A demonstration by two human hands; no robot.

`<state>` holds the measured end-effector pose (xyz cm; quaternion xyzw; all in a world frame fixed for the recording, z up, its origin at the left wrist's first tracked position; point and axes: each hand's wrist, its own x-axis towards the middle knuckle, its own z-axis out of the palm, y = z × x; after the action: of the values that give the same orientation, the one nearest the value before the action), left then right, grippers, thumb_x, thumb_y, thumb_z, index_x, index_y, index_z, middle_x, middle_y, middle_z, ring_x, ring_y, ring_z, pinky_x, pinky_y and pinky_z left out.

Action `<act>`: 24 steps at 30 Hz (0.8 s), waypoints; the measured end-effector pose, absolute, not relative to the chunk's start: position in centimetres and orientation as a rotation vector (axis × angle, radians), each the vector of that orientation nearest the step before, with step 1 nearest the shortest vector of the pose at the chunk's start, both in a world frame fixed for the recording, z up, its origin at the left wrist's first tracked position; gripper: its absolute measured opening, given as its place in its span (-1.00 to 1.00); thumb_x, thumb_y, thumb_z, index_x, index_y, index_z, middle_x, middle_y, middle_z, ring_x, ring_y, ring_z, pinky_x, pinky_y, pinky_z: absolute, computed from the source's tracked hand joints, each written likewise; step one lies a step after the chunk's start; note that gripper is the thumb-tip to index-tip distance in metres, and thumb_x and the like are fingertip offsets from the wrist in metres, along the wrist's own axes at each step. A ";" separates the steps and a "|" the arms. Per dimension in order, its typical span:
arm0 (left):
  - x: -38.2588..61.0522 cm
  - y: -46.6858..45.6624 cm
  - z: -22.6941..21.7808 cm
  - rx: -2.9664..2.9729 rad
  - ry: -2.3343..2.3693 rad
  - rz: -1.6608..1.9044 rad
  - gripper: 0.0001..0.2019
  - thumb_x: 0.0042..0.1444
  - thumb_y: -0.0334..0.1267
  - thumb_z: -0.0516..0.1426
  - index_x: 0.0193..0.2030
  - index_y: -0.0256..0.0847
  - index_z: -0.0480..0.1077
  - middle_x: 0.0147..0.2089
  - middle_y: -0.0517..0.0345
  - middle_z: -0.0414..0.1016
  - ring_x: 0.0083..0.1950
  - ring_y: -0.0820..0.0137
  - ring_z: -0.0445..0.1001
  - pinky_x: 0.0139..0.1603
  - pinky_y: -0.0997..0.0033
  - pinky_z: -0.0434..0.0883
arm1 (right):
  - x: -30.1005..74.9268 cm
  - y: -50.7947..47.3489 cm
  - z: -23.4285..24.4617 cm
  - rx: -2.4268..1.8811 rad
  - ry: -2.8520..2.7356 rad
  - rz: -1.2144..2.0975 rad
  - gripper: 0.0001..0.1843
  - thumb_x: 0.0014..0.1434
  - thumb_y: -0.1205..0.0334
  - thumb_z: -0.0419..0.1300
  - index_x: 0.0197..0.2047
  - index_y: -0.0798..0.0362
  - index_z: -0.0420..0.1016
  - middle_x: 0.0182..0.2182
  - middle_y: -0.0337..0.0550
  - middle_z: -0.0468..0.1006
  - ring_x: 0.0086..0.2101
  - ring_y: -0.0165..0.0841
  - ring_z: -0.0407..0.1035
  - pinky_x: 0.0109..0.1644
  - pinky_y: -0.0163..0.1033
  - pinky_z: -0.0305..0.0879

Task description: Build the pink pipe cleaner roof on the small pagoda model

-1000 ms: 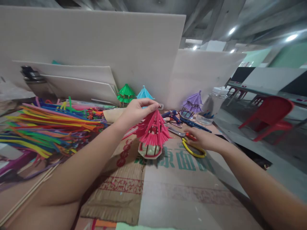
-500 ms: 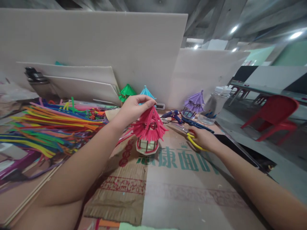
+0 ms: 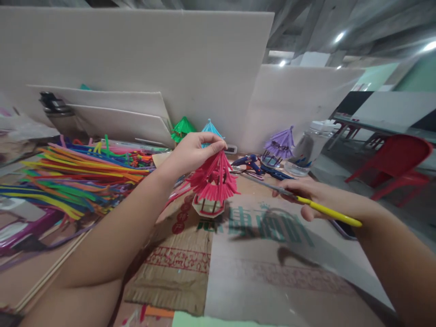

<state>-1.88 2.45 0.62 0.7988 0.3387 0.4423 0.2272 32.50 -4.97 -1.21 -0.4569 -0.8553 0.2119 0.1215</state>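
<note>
My left hand (image 3: 192,152) pinches the tip of a small pink pavilion model (image 3: 214,181) with a fringed pipe-cleaner roof, holding it just above the cardboard sheet (image 3: 265,263). My right hand (image 3: 313,195) grips yellow-handled scissors (image 3: 306,202), lifted off the table, blades pointing left toward the pink model. The scissors' handle sticks out to the right past my wrist.
A large pile of coloured pipe cleaners (image 3: 68,177) lies at the left. Green (image 3: 183,127), blue (image 3: 210,128) and purple (image 3: 279,144) pavilion models stand by the white boards (image 3: 170,63). A blue glue gun (image 3: 248,161) and a clear bottle (image 3: 308,147) are behind; a red chair (image 3: 398,163) is right.
My right hand closed on the scissors and lifted them off the table, turning them toward the pink model. My left hand kept holding the pink model by its tip.
</note>
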 end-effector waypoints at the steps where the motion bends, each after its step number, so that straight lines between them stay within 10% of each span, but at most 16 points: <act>1: -1.8 2.3 0.7 2.229 0.926 1.214 -0.66 0.21 -0.03 0.15 -0.23 -0.29 0.57 -0.23 0.07 0.61 -0.24 0.36 0.49 -0.17 0.41 0.35 | 32.0 -5.2 -1.0 -1.374 -2.532 0.648 -0.31 0.02 -0.31 0.27 0.09 -0.03 0.50 -0.15 -0.05 0.56 -0.14 -0.07 0.43 -0.11 -0.12 0.39; 24: 0.6 -0.1 0.3 2.340 0.828 1.187 -0.71 0.28 -0.08 0.11 -0.28 -0.25 0.53 -0.13 0.06 0.61 -0.09 0.30 0.52 0.06 0.37 0.35 | 28.5 -4.6 -2.8 -1.336 -2.647 0.775 -0.39 0.05 -0.22 0.32 0.05 -0.02 0.52 -0.10 -0.10 0.56 -0.12 -0.13 0.39 -0.09 -0.18 0.26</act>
<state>0.59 -0.06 0.31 0.8344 0.2952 0.4231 0.1938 28.53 -4.60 -2.79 -0.4355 -0.8632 0.2526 0.0384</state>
